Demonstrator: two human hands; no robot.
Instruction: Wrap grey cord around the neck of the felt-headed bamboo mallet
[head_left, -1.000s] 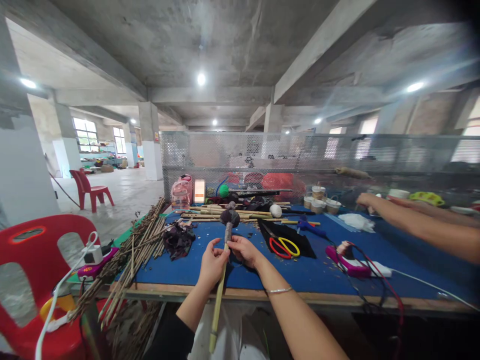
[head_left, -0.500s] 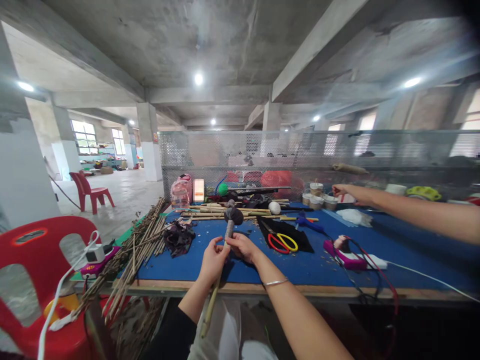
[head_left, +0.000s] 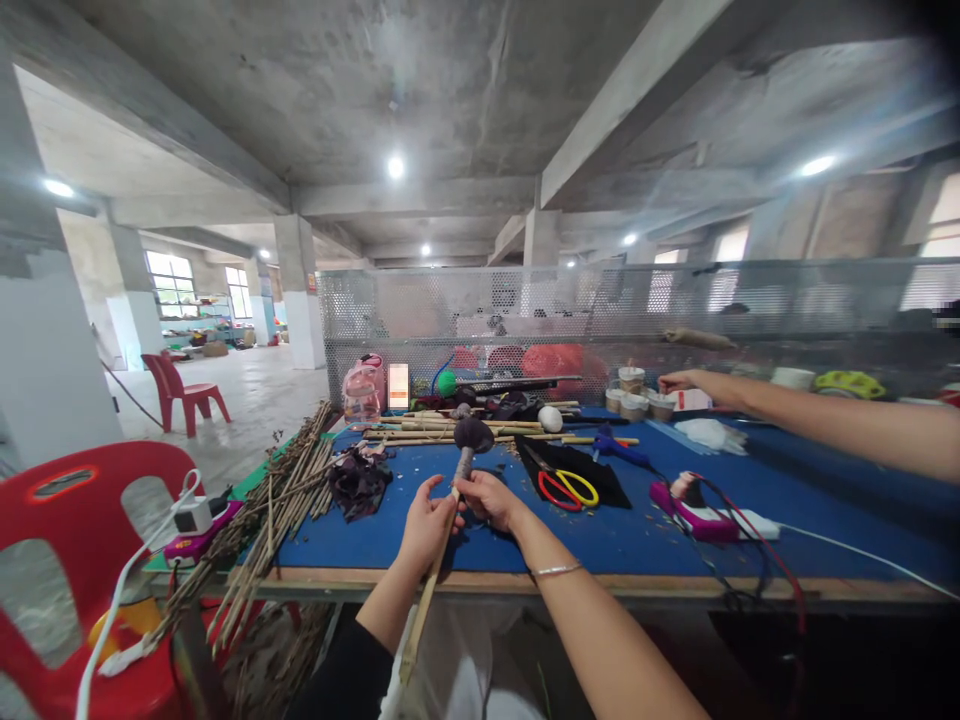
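My left hand (head_left: pixel 430 528) is closed around a pale bamboo stick (head_left: pixel 426 615), whose lower end hangs over my lap. At the stick's upper part, the fingers of my right hand (head_left: pixel 489 498) pinch the base of its grey wrapping (head_left: pixel 463 463). Above the wrapping sits a dark, rounded, cloth-like head (head_left: pixel 474 434). Both hands nearly touch over the table's near edge. To the right, scissors (head_left: pixel 574 490) with one red and one yellow handle lie on a black cloth (head_left: pixel 611 484). Crumpled dark fabric (head_left: pixel 360 484) lies to the left.
Dry stalks (head_left: pixel 289 500) cross the left table edge, near a red chair (head_left: pixel 82 520). A blue glue gun (head_left: pixel 621 447), white ball (head_left: pixel 550 419) and purple power strip (head_left: pixel 697 513) are at right. Another person's arm (head_left: pixel 810 415) reaches toward paper cups (head_left: pixel 634 405). A mesh screen (head_left: pixel 637 310) stands behind.
The stick has turned slightly, its head shifting a little right and its lower end tilting differently. My hands stay close together on it. The other person's hand has shifted slightly left.
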